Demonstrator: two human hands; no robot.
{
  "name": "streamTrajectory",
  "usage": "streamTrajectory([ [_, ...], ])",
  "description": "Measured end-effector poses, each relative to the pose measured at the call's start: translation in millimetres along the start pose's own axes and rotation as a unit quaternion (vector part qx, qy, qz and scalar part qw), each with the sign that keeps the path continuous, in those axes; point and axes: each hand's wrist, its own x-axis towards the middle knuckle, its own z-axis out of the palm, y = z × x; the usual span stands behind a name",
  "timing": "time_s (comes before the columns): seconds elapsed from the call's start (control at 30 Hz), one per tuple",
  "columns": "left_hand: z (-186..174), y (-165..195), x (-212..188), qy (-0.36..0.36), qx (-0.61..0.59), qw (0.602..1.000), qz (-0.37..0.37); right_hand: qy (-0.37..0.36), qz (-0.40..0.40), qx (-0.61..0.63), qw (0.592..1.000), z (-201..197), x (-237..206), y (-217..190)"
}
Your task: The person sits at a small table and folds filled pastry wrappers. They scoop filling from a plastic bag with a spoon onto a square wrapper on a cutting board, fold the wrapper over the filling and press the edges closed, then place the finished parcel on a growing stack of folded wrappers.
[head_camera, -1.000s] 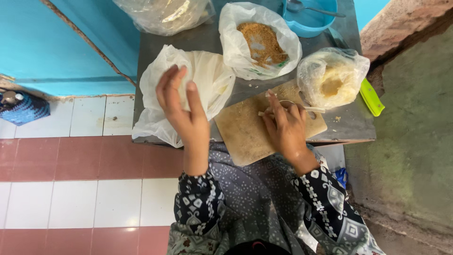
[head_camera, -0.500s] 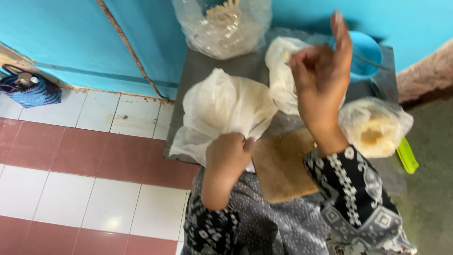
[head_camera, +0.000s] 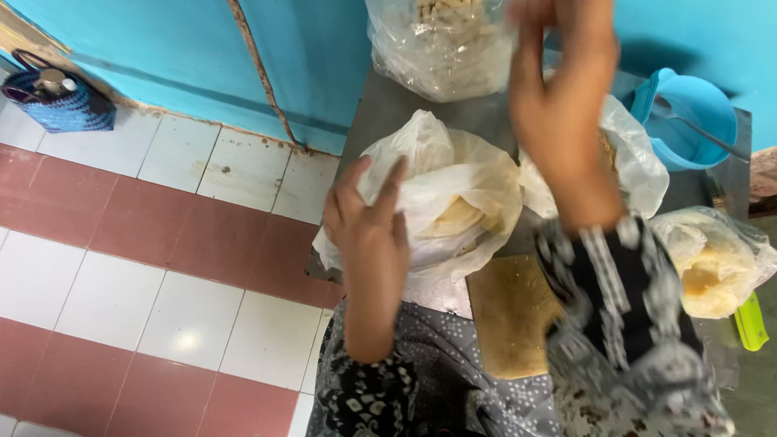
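Note:
My left hand [head_camera: 368,222] is spread open against the left side of a white plastic bag [head_camera: 453,194] holding pale flat sheets, on a small grey table [head_camera: 388,105]. My right hand [head_camera: 558,105] is raised high over the table, blurred by motion, with its fingertips cut off by the top edge, so I cannot tell whether it holds anything. A brown wooden board [head_camera: 510,311] lies at the table's near edge, below the bag and beside my patterned right sleeve.
Another clear bag of pale food [head_camera: 441,44] stands at the back, a bag with a yellowish lump [head_camera: 712,263] at the right, a blue plastic jug [head_camera: 688,121] behind it, a green item [head_camera: 751,322] at the right edge. A blue woven basket [head_camera: 57,101] sits on the tiled floor by the blue wall.
My right hand rose from the board to high above the table. My left hand went down onto the white bag. The view shifted left and closer.

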Motion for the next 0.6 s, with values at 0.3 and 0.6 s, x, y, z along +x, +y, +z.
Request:
streamTrajectory([
  [0.3,34,-35,26,0.099,-0.309,0.927,-0.188,-0.245,0.155,0.119,0.950,21,-102,-53],
  [0.6,50,-26,17,0.134,-0.415,0.886,-0.160,-0.259,0.198,0.001,0.945,28,-115,-40],
])
